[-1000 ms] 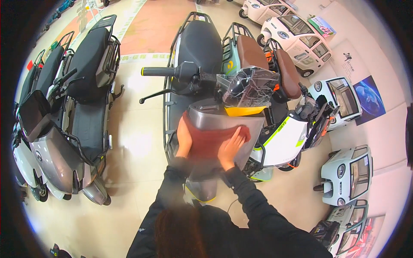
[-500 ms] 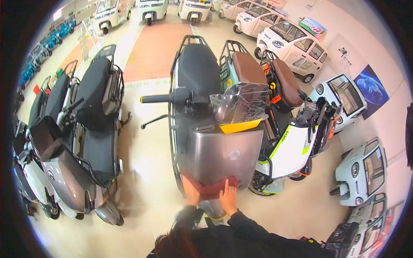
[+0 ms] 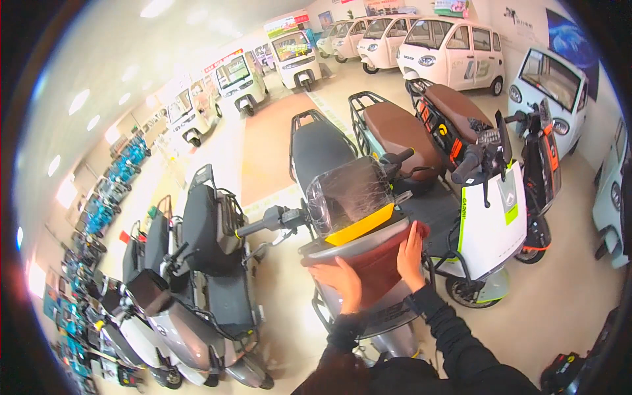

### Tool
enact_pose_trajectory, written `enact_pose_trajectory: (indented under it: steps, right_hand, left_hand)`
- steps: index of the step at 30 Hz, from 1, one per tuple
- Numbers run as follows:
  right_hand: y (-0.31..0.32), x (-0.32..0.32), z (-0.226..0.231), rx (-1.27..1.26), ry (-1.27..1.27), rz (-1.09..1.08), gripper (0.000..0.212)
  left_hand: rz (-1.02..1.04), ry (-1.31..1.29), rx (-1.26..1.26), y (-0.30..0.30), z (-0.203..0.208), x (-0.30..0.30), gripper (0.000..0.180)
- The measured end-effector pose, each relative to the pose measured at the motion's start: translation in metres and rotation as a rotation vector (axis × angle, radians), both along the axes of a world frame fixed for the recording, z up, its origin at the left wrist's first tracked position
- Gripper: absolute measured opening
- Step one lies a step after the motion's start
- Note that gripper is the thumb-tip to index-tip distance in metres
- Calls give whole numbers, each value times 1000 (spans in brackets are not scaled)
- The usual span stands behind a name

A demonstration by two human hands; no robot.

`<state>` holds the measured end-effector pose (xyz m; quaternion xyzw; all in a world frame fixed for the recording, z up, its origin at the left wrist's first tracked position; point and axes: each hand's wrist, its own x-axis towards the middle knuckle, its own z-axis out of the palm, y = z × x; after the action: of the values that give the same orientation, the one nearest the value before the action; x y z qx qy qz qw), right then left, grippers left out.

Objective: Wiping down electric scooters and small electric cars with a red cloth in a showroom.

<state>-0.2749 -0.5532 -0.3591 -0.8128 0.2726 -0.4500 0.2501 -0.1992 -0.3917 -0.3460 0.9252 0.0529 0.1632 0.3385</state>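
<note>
Both hands, left [image 3: 343, 282] and right [image 3: 412, 255], press flat and apart on a dark red cloth [image 3: 376, 266] spread over the grey scooter's front panel [image 3: 368, 309]; it looks soft, light, best gripped at its edges.

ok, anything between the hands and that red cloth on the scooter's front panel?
Nothing visible. The left hand and the right hand both lie flat on the red cloth, which is pressed against the grey front panel of the scooter. The wrapped headlight sits above them, clear of both hands.
</note>
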Motion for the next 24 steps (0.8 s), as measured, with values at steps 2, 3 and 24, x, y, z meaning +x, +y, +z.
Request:
enact_pose_trajectory:
  steps: [2, 3, 24]
  right_hand:
    - [-29, 12, 13, 64, -37, 48, 59]
    - [-45, 16, 21, 148, -39, 86, 57]
    - [-61, 34, 31, 146, -144, 27, 43]
  left_hand:
    - [-82, -78, 87, -23, 20, -5, 65]
    - [-143, -81, 122, -37, 36, -9, 63]
    - [2, -357, 239, -60, 20, -12, 57]
